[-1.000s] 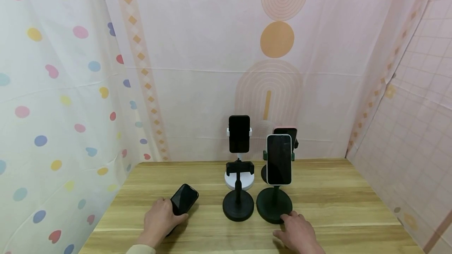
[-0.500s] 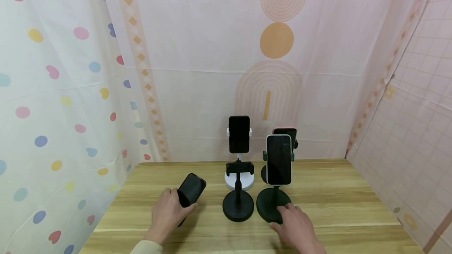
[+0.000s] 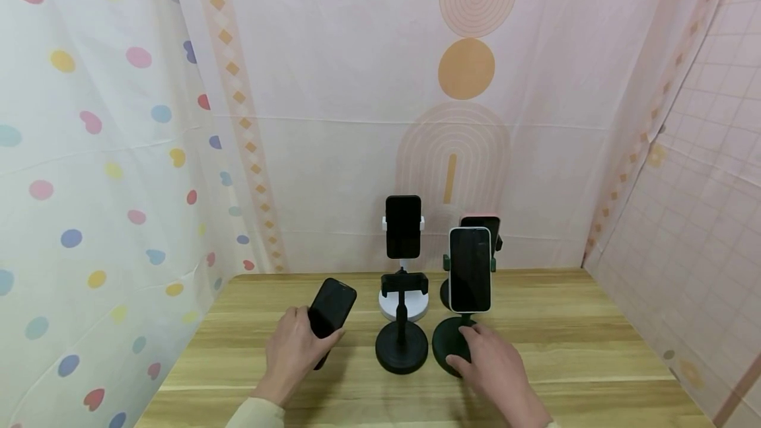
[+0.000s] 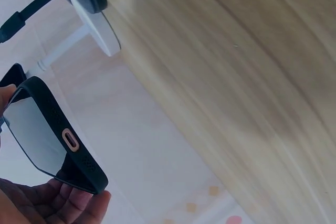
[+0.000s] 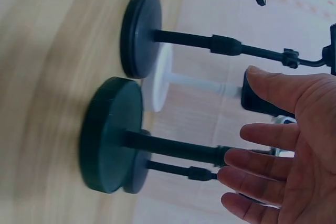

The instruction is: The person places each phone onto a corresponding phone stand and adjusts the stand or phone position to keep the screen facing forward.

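My left hand (image 3: 291, 352) grips a smartphone (image 3: 334, 304) in a dark case by its sides, screen up and tilted. The left wrist view shows this phone (image 4: 71, 140) raised above the table, its charging port end toward the camera. To its right stands a black phone stand (image 3: 401, 349) with a clamp that carries nothing. My right hand (image 3: 493, 368) hovers by a dark green phone stand (image 3: 446, 345), fingers loosely extended and holding nothing; it hides part of the base. That stand carries a white-edged phone (image 3: 470, 271).
Behind the black stand, a white stand (image 3: 386, 309) holds a black phone (image 3: 403, 227). Another black stand with a pink-edged phone (image 3: 489, 224) is partly hidden behind the green one. A patterned curtain (image 3: 333, 183) hangs at the back edge of the wooden table (image 3: 565, 342).
My left hand has lifted the phone and carried it forward and right, toward the black stand. My right hand has shifted slightly forward and left over the green base. The stands have stayed put.
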Demonstrator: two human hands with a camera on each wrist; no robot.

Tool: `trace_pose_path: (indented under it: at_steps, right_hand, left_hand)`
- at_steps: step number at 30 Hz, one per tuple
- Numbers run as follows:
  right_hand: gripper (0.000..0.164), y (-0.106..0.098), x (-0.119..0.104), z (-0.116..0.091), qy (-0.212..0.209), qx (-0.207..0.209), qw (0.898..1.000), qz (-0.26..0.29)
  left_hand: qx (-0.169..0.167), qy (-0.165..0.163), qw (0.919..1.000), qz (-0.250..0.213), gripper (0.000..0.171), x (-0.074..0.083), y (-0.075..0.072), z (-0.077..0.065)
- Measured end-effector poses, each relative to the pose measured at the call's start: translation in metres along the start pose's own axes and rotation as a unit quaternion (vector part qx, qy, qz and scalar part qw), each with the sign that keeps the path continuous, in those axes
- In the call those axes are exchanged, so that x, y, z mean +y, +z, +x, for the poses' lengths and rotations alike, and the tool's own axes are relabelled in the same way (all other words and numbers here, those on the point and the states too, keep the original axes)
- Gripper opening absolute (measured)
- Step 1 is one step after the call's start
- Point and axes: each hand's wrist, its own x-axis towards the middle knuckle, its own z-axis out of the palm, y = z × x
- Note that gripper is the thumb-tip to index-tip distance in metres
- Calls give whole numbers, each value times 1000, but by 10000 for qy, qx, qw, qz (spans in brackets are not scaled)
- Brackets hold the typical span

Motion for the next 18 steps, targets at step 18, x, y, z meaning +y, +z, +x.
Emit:
trace_pose_path:
  at_steps: [18]
  right_hand:
    - [54, -31, -38, 29, -981, 1176, 9879, -229]
  left_hand:
    - [189, 27, 9995, -242, 79, 17, -7, 6]
